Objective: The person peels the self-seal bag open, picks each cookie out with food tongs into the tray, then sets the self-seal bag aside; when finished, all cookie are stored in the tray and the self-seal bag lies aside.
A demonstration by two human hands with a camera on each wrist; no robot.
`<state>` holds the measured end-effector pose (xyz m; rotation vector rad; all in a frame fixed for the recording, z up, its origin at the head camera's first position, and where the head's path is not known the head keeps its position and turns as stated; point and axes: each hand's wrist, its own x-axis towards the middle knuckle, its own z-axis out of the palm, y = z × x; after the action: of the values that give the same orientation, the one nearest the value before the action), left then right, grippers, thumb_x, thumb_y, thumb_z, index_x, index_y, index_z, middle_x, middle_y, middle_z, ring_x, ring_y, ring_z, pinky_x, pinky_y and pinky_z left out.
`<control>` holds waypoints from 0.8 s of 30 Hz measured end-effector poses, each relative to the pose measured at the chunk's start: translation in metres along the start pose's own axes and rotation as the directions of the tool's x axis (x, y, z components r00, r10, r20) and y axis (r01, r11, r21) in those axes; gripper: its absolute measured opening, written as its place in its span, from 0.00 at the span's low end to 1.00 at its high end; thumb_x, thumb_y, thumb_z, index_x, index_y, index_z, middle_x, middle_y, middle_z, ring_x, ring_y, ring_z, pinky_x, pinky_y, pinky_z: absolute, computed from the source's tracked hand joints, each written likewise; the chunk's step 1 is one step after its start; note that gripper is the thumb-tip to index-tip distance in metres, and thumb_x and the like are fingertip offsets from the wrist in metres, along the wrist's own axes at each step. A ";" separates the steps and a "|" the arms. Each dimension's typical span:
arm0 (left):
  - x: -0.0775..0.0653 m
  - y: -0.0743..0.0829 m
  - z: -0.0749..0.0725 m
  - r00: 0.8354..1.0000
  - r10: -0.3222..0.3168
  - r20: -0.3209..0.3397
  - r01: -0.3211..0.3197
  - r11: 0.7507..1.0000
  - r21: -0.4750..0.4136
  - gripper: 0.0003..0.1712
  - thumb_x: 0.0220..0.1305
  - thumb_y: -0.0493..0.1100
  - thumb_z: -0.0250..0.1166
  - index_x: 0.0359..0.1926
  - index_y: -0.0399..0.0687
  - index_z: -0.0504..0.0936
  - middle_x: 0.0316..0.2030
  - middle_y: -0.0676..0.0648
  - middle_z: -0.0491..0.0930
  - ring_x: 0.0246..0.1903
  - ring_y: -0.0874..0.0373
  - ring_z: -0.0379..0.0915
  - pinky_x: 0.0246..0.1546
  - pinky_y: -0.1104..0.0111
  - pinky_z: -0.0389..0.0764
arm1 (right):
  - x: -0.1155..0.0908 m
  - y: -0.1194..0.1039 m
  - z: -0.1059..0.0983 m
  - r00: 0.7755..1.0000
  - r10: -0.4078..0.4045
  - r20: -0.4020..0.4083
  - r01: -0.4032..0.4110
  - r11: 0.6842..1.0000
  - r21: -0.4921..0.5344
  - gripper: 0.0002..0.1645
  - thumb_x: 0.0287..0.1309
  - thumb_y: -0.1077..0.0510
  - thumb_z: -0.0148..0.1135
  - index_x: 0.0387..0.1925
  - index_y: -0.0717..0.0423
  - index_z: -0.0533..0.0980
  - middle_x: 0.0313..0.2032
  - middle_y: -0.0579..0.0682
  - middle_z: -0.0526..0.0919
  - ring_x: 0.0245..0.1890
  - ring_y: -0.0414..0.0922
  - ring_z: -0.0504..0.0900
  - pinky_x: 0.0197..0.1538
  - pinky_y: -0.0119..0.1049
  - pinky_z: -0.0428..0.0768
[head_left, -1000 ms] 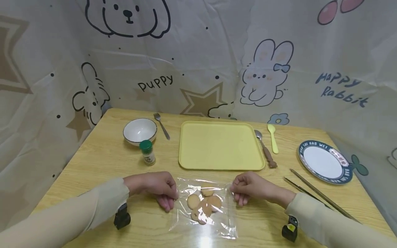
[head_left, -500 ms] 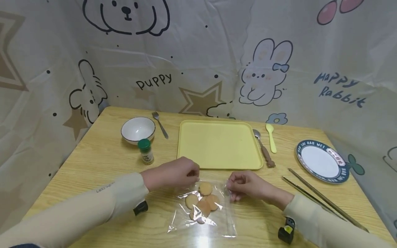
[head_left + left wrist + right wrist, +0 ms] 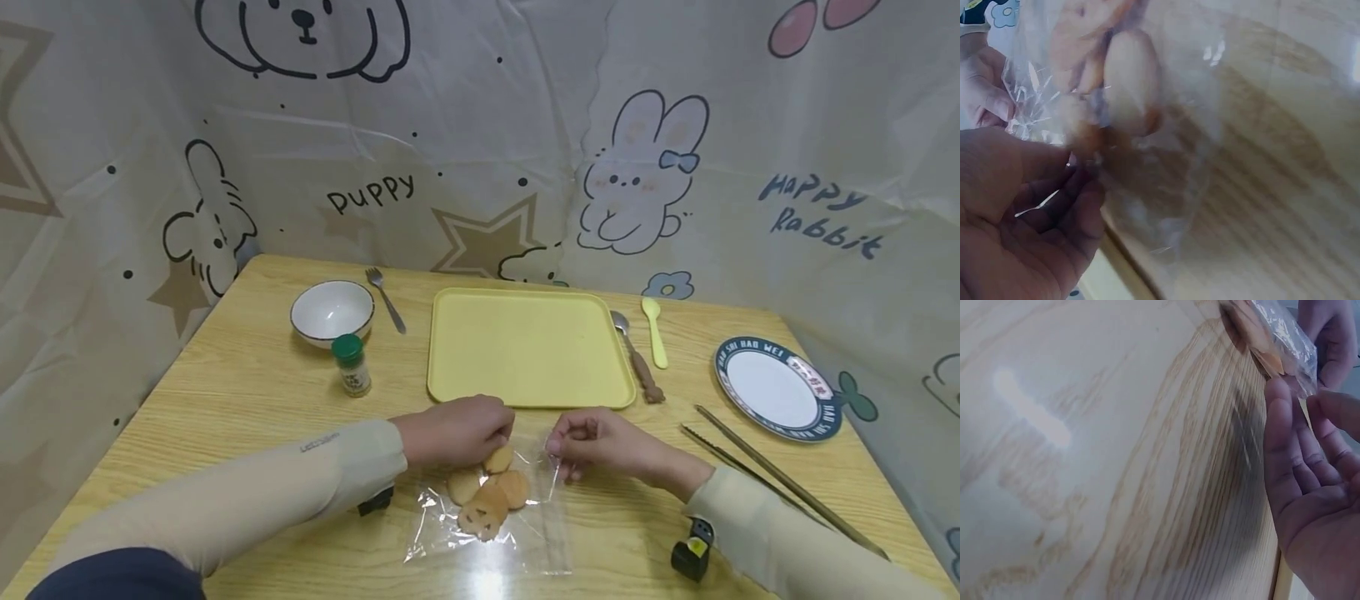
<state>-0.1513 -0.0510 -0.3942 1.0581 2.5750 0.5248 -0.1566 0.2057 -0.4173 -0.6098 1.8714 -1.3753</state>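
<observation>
A clear plastic bag point(image 3: 525, 533) with several round, golden-brown cookies point(image 3: 483, 508) inside lies on the table in front of the person. My left hand point(image 3: 461, 432) reaches over its upper edge, palm down, with thumb and fingers pinching the film right by the top cookie point(image 3: 498, 458). In the left wrist view the left thumb and fingertips meet on the film just below a cookie point(image 3: 1132, 81). At the upper right corner, my right hand point(image 3: 607, 446) pinches the bag between thumb and index finger. The right wrist view has that corner of the bag point(image 3: 1300, 359) at the right fingertips.
Just beyond the hands lies a yellow tray point(image 3: 525, 350). A green-capped shaker point(image 3: 352, 367), a white bowl point(image 3: 332, 312) and a fork point(image 3: 386, 302) stand left. Right are a brown-handled spoon point(image 3: 637, 358), a yellow spoon point(image 3: 655, 332), a blue-rimmed plate point(image 3: 780, 390) and metal tongs point(image 3: 780, 475).
My left hand has left the bag's left edge and moved right along its top, to the top cookie. The right hand stays at the right corner.
</observation>
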 end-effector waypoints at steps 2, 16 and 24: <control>0.000 -0.001 0.002 1.000 -0.003 -0.018 0.003 1.000 -0.012 0.11 0.68 0.39 0.56 0.26 0.51 0.73 0.25 0.56 0.70 0.27 0.64 0.65 0.29 0.74 0.68 | -0.001 0.001 -0.001 1.000 0.018 0.002 -0.018 1.000 0.008 0.15 0.66 0.57 0.57 0.41 0.70 0.74 0.34 0.56 0.85 0.31 0.43 0.86 0.38 0.43 0.85; 0.001 -0.011 0.007 0.998 0.013 -0.067 -0.032 0.959 -0.281 0.08 0.67 0.38 0.58 0.30 0.46 0.80 0.25 0.55 0.75 0.26 0.67 0.68 0.30 0.76 0.71 | 0.001 -0.001 -0.003 0.996 0.011 -0.093 -0.029 0.981 -0.191 0.14 0.65 0.55 0.59 0.47 0.61 0.74 0.37 0.57 0.83 0.32 0.44 0.83 0.35 0.39 0.84; 0.002 -0.010 0.005 0.999 0.001 -0.050 -0.017 0.951 -0.310 0.07 0.66 0.38 0.61 0.31 0.44 0.82 0.28 0.50 0.82 0.27 0.68 0.69 0.33 0.77 0.73 | 0.004 -0.009 0.000 0.970 -0.190 -0.152 0.086 0.852 -0.517 0.05 0.63 0.53 0.62 0.38 0.48 0.80 0.33 0.45 0.84 0.31 0.36 0.80 0.33 0.30 0.80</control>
<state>-0.1568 -0.0549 -0.4038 0.9564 2.4215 0.9338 -0.1591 0.1996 -0.4100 -0.9105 2.4229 -1.0493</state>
